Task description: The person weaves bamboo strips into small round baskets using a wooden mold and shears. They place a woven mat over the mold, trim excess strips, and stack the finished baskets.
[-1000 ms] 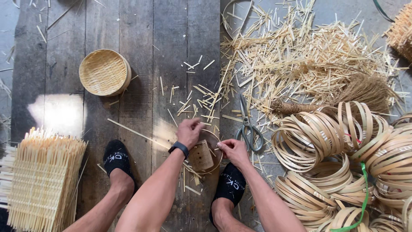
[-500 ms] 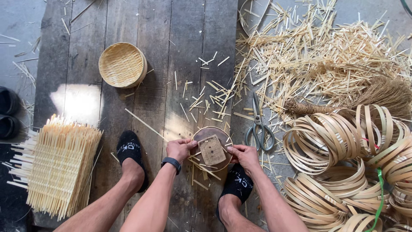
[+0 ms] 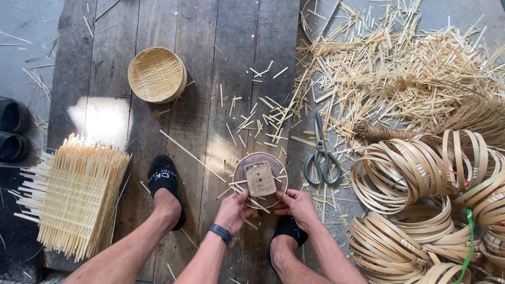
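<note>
A round dark wooden disc [image 3: 273, 167] with a small square block [image 3: 260, 179] on top lies on the plank floor between my feet. My left hand [image 3: 233, 211] grips its near-left edge, a dark band on that wrist. At the near-right edge my right hand [image 3: 298, 205] holds the same disc. Thin bamboo strips poke out from under the disc.
A finished round woven basket [image 3: 157, 74] sits far left. Woven bamboo mats [image 3: 73, 192] are stacked at left. Scissors [image 3: 321, 158] lie right of the disc. Bamboo hoops [image 3: 415, 210] pile at right, loose splints [image 3: 400, 73] and a broom [image 3: 463, 118] beyond. Dark shoes [image 3: 13, 131] at the left edge.
Both hands slid down to the disc's near edge, and the disc now lies flat with its block fully showing. The camera view shifted right and down.
</note>
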